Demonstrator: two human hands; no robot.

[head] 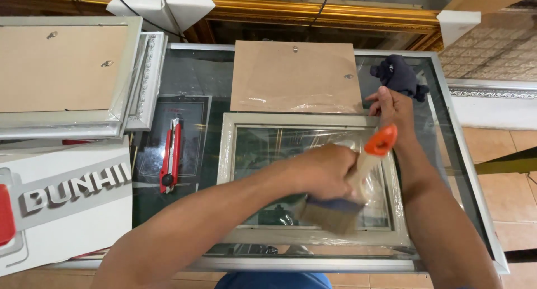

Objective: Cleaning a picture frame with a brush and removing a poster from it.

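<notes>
Lying flat on the glass table [184, 71], the picture frame [226, 154] sits directly in front of the person, with its long sides running left to right and its front covered by thin clear plastic film [296, 135]. The left hand [327, 171] is over the right half of the frame and is closed around the wooden handle of a wide paintbrush [335, 213]. The bristles touch the surface near the lower right corner, and the orange end of the handle points up and away toward the far right. This hand is clearly the nearer one to the middle of the frame.

The right hand [394, 107] rests at the far right corner of the frame, fingers curled on the edge; I cannot tell if it pinches the film or only presses the corner.

Just behind the frame lies a brown backing board [296, 76], touching its far edge. A dark cloth [398, 73] is near the right hand. A red utility knife [170, 154] lies to the left, apart from the frame, and more frames [67, 76] are stacked further left above a white box [67, 210].
</notes>
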